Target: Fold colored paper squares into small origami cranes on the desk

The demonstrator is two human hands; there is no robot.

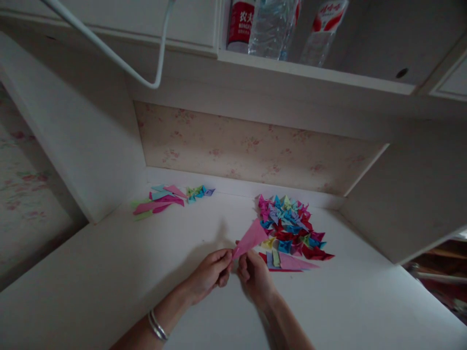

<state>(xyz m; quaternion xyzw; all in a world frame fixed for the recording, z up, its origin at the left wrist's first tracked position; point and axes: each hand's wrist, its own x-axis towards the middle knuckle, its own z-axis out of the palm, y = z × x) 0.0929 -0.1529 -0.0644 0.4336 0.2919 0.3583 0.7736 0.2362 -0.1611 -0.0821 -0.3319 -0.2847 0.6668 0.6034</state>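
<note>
Between my two hands, above the white desk, is a pink folded paper (252,237), wide at its upper right and narrow at its lower left. My left hand (215,270) pinches the narrow end, thumb on top. Curled under the paper's lower edge, my right hand (253,274) grips it from the right, its fingertips partly hidden. Just right of the hands lie several folded paper shapes (288,221) in many colours. In front of that pile are flat folded strips, among them a pink pointed one (295,261).
At the desk's (109,272) back left lie flat folded papers (160,201) beside small folded pieces (199,193). Side panels and a low shelf (314,73) with plastic bottles (270,29) enclose the space. A white bent tube (146,80) hangs at upper left.
</note>
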